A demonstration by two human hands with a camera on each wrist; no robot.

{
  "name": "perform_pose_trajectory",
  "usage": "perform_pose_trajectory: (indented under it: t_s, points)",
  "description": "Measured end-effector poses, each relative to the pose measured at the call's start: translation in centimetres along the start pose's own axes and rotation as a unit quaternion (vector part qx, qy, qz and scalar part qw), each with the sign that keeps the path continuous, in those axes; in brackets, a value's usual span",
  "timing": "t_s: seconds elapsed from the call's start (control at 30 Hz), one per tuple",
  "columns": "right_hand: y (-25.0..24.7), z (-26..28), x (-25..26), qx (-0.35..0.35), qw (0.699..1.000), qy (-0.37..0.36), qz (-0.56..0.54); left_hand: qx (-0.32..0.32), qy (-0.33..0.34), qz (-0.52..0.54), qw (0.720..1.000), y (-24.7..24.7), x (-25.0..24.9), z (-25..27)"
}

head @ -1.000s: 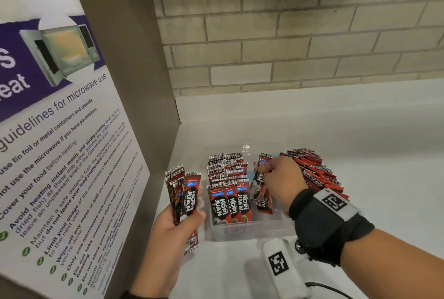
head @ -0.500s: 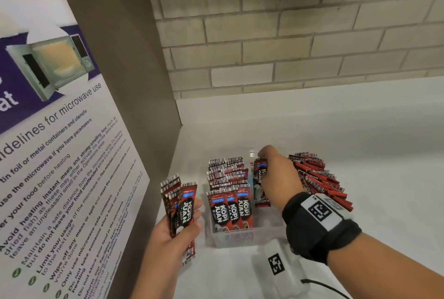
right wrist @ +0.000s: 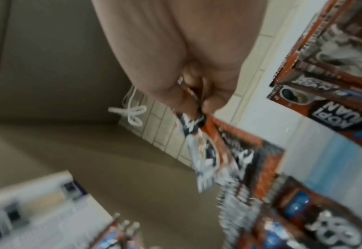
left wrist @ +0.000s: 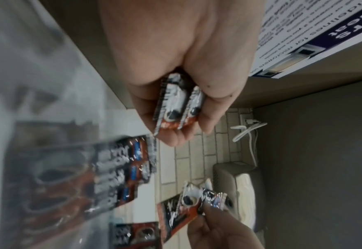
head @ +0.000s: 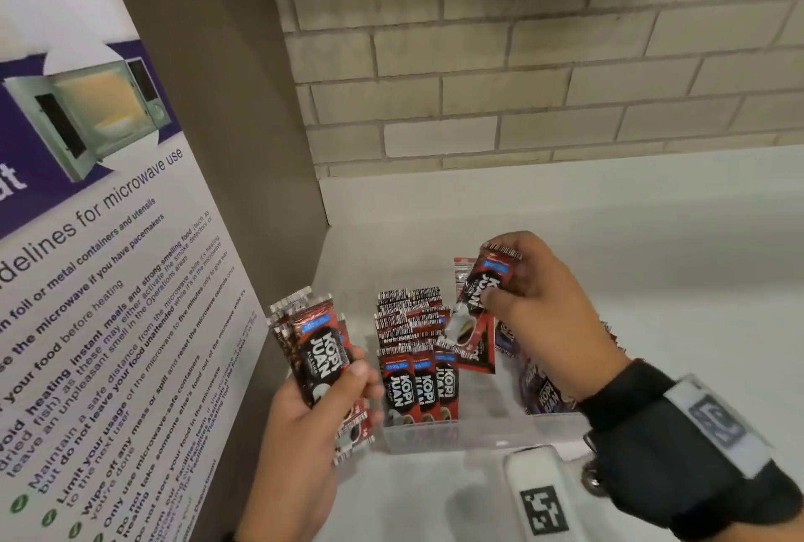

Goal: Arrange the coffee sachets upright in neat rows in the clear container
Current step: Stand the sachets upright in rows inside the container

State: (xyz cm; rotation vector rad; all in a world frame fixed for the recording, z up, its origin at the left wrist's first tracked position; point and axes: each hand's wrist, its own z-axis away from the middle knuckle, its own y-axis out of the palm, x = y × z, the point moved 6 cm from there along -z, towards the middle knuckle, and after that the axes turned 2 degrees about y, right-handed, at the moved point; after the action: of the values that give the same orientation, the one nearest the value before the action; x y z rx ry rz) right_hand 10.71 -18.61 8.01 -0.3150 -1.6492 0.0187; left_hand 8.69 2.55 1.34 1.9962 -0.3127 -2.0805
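White countertop (head: 652, 280) under a brick-tiled wall (head: 522, 76) carries the clear container (head: 457, 437), its left side filled with upright Kopi Juan sachets (head: 417, 385) in rows, the front three reading "KOPI JUAN". Above its open middle the right hand (head: 539, 315) pinches a few sachets (head: 476, 302) by their top ends, so their long axis hangs tilted down toward the gap just right of the standing rows; this hand is the nearer one for the drop. Beside the container's left wall the left hand (head: 304, 424) grips a fanned stack of sachets (head: 317, 358), fingers curled round it. Left of that leans a poster (head: 108, 280) reading "guidelines for microwave use"
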Motion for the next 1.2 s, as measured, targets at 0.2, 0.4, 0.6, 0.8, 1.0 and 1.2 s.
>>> perform_pose_trajectory:
  t_s: [0.2, 0.4, 0.6, 0.8, 1.0, 1.2]
  points:
    - [0.7, 1.1, 0.7, 0.142, 0.977, 0.054, -0.147, 0.114, -0.077, 0.061, 0.989, 4.7, -0.2, 0.7]
    - [-0.8, 0.6, 1.8, 0.137, 0.989, 0.043, -0.04, 0.159, -0.1, 0.066, 0.98, 7.8, 0.0, 1.8]
    - [-4.4, -0.4, 6.3, 0.201, 0.979, -0.024, 0.013, 0.108, -0.067, 0.092, 0.988, 7.7, -1.2, 1.9]
    - [-9.1, -4.0, 12.0, 0.173, 0.979, -0.101, 0.04, 0.013, -0.004, 0.104, 0.994, 5.0, -2.3, 1.7]
    - [-5.4, -8.6, 7.4, 0.26, 0.919, -0.041, 0.295, -0.055, 0.032, 0.087, 0.994, 2.3, -2.7, 1.8]
    - [-0.2, -11.4, 1.8, 0.302, 0.79, -0.101, 0.523, -0.09, 0.029, 0.065, 0.993, 1.0, -1.7, 2.0]
